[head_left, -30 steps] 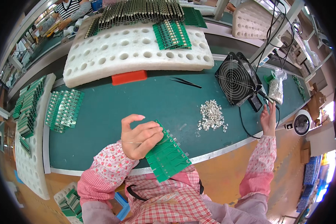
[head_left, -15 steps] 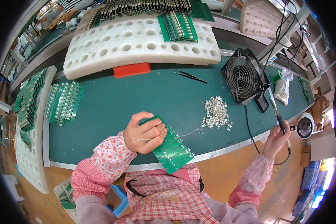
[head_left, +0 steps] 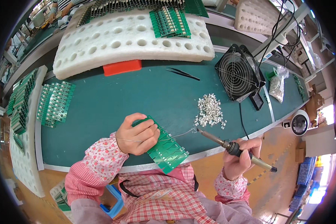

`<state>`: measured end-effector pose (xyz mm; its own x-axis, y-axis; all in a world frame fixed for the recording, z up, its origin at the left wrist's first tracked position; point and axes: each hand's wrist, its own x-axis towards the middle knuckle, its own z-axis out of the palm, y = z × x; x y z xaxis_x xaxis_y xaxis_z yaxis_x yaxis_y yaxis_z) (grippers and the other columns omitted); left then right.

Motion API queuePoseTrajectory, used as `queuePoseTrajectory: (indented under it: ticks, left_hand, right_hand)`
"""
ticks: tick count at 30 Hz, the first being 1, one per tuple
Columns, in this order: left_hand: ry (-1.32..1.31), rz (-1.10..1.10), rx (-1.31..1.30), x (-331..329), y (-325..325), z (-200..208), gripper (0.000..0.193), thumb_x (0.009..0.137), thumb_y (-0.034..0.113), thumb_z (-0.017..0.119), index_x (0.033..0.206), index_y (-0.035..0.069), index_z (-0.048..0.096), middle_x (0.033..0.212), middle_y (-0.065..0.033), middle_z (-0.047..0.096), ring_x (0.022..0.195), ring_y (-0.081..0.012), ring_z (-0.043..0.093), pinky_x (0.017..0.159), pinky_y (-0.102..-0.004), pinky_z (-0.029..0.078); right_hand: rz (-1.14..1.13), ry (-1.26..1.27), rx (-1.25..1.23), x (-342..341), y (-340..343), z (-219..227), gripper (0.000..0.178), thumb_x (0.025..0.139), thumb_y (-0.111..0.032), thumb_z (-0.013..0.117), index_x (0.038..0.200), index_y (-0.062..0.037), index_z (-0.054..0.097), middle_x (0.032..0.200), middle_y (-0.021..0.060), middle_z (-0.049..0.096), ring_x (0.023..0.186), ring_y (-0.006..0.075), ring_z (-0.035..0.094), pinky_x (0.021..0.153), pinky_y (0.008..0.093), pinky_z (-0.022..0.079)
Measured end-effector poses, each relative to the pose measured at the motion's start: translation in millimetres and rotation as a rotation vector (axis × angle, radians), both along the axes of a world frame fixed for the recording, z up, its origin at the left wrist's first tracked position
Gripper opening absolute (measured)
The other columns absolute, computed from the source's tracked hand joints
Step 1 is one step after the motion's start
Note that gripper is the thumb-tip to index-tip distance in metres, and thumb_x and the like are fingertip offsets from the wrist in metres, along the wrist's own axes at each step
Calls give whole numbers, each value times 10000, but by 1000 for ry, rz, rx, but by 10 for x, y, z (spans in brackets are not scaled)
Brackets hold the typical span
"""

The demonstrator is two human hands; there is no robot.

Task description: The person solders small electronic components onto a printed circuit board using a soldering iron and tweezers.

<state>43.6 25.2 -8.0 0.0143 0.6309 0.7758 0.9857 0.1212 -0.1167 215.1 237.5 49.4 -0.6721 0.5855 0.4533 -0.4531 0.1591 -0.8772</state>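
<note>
My left hand (head_left: pixel 139 135) is closed round the upper part of a green circuit board (head_left: pixel 168 156), tilted at the table's front edge. Thin solder wire (head_left: pixel 182 134) runs from under its fingers to the right, its end near the iron's tip. Small metal connectors stand along the board's right edge. My right hand (head_left: pixel 241 158) grips a soldering iron (head_left: pixel 217 140) by its dark collar, the tip pointing left and up. Just beyond that tip lies a pile of small silvery connectors (head_left: pixel 210 111).
A black fan (head_left: pixel 236 75) stands at the right, beside a bag of small parts (head_left: pixel 277 88). Black tweezers (head_left: pixel 183 73) lie on the green mat. White foam racks (head_left: pixel 117 44) carry boards at the back and left. More boards (head_left: pixel 56 103) lie on the mat's left. A red block (head_left: pixel 122 67) sits under the back rack.
My right hand has brought the soldering iron from the far right, by the fan, leftward to near the solder wire's end. My left hand still holds the board; the view has shifted slightly.
</note>
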Motion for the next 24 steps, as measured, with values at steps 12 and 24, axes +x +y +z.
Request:
queuePoseTrajectory:
  ticks: [12, 24]
  left_hand:
    - [-8, 5, 9, -3, 10, -34, 111, 682, 57, 664, 698, 109, 567, 740, 2, 576, 757, -129, 602, 859, -347, 422]
    - [8, -9, -8, 16, 12, -12, 118, 682, 58, 664, 705, 113, 562, 751, 4, 562, 768, -127, 597, 879, -355, 409]
  right_hand:
    - [28, 13, 137, -16, 7, -55, 274, 878, -262, 578, 887, -31, 430, 551, 75, 548, 420, 89, 467, 414, 215, 380]
    - [46, -133, 50, 21, 58, -9, 242, 835, -197, 602, 910, -14, 461, 660, 78, 555, 499, 104, 528, 482, 223, 439]
